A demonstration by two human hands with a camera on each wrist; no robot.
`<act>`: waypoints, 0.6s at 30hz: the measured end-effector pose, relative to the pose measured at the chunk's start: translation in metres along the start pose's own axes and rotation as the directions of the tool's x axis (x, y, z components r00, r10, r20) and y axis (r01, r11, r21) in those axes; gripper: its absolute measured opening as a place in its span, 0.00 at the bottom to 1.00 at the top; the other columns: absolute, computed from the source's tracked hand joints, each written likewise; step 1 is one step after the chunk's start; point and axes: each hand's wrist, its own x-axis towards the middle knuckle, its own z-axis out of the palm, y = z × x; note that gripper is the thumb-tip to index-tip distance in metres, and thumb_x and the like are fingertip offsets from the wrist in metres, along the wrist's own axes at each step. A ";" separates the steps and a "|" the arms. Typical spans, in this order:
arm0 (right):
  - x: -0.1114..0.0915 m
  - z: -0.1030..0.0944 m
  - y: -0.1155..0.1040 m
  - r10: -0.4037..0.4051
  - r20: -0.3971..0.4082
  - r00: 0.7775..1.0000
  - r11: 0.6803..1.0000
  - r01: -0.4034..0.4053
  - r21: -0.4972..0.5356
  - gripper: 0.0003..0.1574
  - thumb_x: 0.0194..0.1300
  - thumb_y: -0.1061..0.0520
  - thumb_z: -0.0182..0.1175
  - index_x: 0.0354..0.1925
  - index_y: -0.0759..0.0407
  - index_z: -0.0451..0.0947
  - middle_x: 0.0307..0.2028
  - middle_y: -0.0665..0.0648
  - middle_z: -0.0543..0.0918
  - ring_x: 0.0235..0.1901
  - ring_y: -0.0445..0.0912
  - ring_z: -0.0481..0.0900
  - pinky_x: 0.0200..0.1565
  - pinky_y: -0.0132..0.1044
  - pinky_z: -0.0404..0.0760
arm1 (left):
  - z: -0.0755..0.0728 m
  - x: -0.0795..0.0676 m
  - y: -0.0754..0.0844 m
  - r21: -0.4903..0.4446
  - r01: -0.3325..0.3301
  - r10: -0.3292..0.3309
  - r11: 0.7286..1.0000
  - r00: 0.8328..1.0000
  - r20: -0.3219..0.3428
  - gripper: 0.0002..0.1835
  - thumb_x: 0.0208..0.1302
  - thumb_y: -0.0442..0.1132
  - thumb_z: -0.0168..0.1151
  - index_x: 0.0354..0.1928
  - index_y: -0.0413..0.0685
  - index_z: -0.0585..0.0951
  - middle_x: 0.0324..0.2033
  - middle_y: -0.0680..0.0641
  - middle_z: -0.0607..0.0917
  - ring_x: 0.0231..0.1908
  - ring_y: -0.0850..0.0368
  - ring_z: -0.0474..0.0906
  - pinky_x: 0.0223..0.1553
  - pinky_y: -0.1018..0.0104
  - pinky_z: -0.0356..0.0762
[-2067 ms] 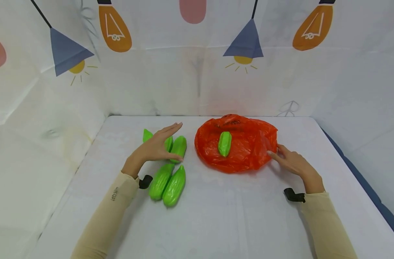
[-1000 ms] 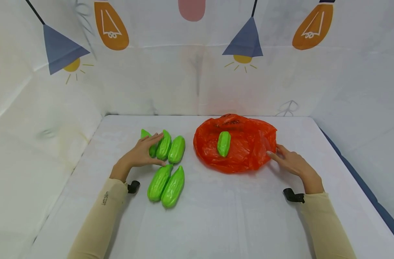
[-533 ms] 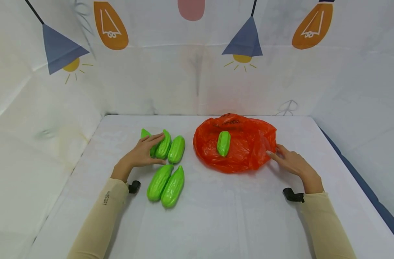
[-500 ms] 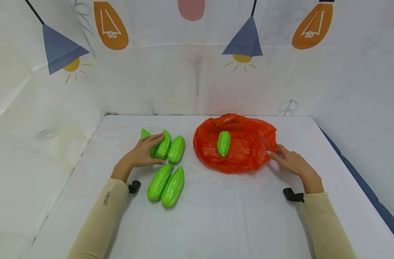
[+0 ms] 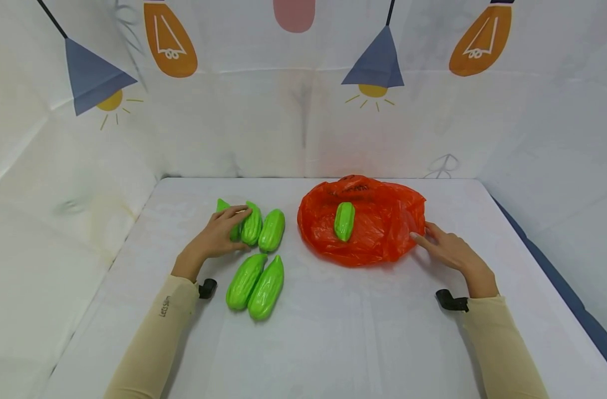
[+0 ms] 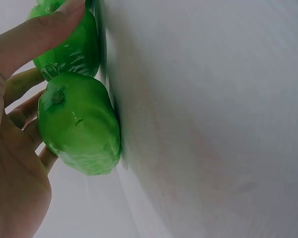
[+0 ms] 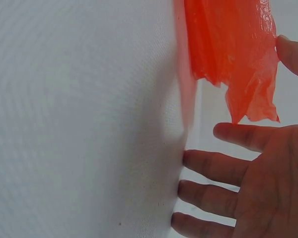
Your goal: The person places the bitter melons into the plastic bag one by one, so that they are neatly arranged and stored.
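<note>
Five ridged green gourds [image 5: 272, 230] L of red plastic bag [image 5: 375, 238], 3 level w/ it, 2 nearer than it. 6th gourd [image 5: 344, 220] on or in bag, can't tell which. L hand [image 5: 215, 237] L of bag: thumb & fingers pinching mid gourd [image 5: 251, 226] of level 3. R hand [image 5: 453, 252] at bag's R edge: fingers approx. straight & spread, thumb & index tips touching plastic.

We're getting soft, even light in the head view, with faint shadows beside both sleeves [image 5: 151, 338] and little glints on the green gourds [image 5: 266, 288]. Both wrist views look dimmer, and the white tabletop [image 6: 213, 124] goes pretty blurry.
</note>
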 end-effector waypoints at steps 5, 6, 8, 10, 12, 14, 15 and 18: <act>0.000 -0.001 0.000 0.007 0.005 1.000 1.000 -0.007 0.001 0.60 0.68 0.22 0.37 0.77 0.63 0.39 0.68 0.78 0.59 0.62 0.76 0.63 0.55 0.75 0.66 | -0.001 0.002 0.002 0.006 -0.010 0.010 1.000 1.000 -0.005 0.53 0.47 0.47 0.79 0.73 0.39 0.61 0.74 0.38 0.57 0.72 0.39 0.57 0.70 0.40 0.50; 0.000 -0.001 0.000 0.010 0.006 1.000 1.000 -0.010 0.001 0.60 0.67 0.22 0.37 0.77 0.63 0.39 0.68 0.78 0.59 0.62 0.76 0.63 0.55 0.75 0.65 | -0.001 0.002 0.002 0.004 -0.012 0.012 1.000 1.000 -0.003 0.53 0.47 0.48 0.79 0.73 0.39 0.61 0.74 0.38 0.57 0.72 0.39 0.57 0.70 0.40 0.50; 0.000 -0.001 0.000 0.014 0.008 1.000 1.000 -0.014 0.003 0.60 0.67 0.22 0.37 0.77 0.62 0.39 0.68 0.78 0.59 0.62 0.76 0.62 0.55 0.75 0.65 | -0.001 0.003 0.002 -0.007 -0.012 0.012 1.000 1.000 0.001 0.53 0.47 0.48 0.79 0.72 0.39 0.61 0.74 0.38 0.58 0.72 0.39 0.57 0.71 0.41 0.49; 0.000 0.000 0.000 0.014 0.008 1.000 1.000 -0.014 0.005 0.61 0.67 0.22 0.37 0.77 0.62 0.39 0.69 0.78 0.59 0.62 0.76 0.62 0.55 0.75 0.65 | -0.001 0.004 0.002 -0.009 -0.012 0.012 1.000 1.000 0.005 0.53 0.47 0.49 0.79 0.72 0.39 0.61 0.74 0.38 0.59 0.71 0.39 0.58 0.71 0.40 0.48; 0.000 0.000 0.000 0.012 0.008 1.000 1.000 -0.012 0.005 0.61 0.67 0.22 0.37 0.77 0.62 0.39 0.69 0.78 0.59 0.62 0.75 0.62 0.56 0.75 0.65 | 0.000 0.005 0.002 -0.011 -0.011 0.011 1.000 1.000 0.005 0.53 0.48 0.48 0.79 0.72 0.38 0.61 0.73 0.38 0.60 0.71 0.39 0.58 0.71 0.40 0.48; 0.000 0.000 0.000 0.008 0.007 1.000 1.000 -0.008 0.005 0.60 0.67 0.22 0.37 0.77 0.62 0.40 0.69 0.78 0.59 0.62 0.75 0.62 0.56 0.75 0.65 | 0.000 0.006 0.002 -0.005 -0.010 0.010 1.000 1.000 0.004 0.53 0.49 0.49 0.78 0.72 0.38 0.61 0.73 0.37 0.61 0.71 0.38 0.58 0.71 0.40 0.48; 0.000 -0.001 0.000 0.006 0.006 1.000 1.000 -0.006 0.004 0.60 0.67 0.22 0.37 0.77 0.63 0.40 0.69 0.78 0.59 0.62 0.75 0.63 0.56 0.75 0.65 | 0.000 0.007 0.002 -0.003 -0.009 0.009 1.000 1.000 0.002 0.53 0.49 0.49 0.78 0.73 0.38 0.60 0.73 0.37 0.61 0.71 0.38 0.58 0.71 0.40 0.48; 0.000 0.000 0.000 0.003 0.005 1.000 1.000 -0.003 0.006 0.60 0.67 0.22 0.37 0.77 0.63 0.40 0.69 0.78 0.59 0.62 0.75 0.63 0.56 0.75 0.65 | 0.001 0.008 0.002 -0.002 -0.011 0.011 1.000 1.000 0.001 0.53 0.50 0.49 0.78 0.73 0.37 0.59 0.72 0.35 0.61 0.71 0.38 0.58 0.71 0.39 0.49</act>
